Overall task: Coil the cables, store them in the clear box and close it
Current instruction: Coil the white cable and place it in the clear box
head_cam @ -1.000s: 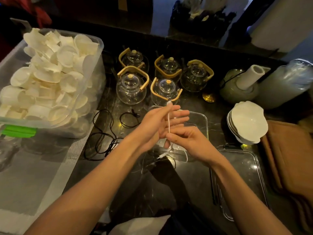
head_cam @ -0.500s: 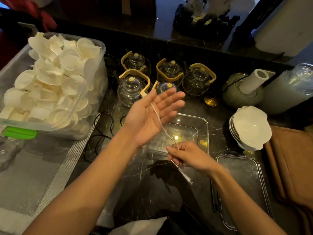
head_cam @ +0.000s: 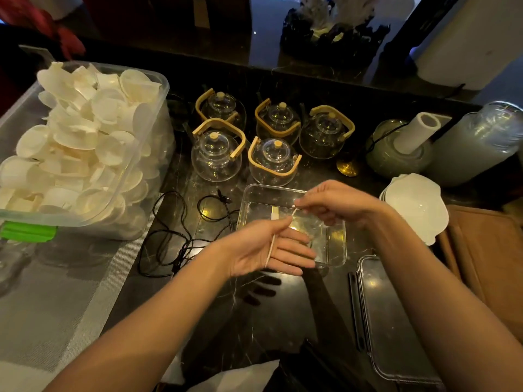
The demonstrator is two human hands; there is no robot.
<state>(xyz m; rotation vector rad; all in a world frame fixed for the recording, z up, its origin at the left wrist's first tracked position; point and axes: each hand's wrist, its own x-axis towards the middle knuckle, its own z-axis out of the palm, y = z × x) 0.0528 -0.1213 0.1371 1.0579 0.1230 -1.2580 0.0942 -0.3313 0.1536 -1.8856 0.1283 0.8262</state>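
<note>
— Over the clear box [head_cam: 336, 247], what's each hand doing?
— Left hand [head_cam: 263, 247], fingers straight toward three o'clock, white cable [head_cam: 271, 248] wrapped across it; right hand [head_cam: 336, 203] pinches the cable's end.

Single view only, head-mounted, wide-angle (edges bow noticeably). Looks forward and steeply down onto a dark marble counter [head_cam: 263, 321]. Close range: both forearms enter from the bottom corners, left hand [head_cam: 264, 247] and right hand [head_cam: 336, 205] sit just below frame centre. Clear box [head_cam: 336, 250] at centre, glass teapots [head_cam: 273, 162] above it, big tub of white dishes [head_cam: 141, 154] at upper left. Top edge reaches the counter's far side. No second view, so no overlap.
</note>
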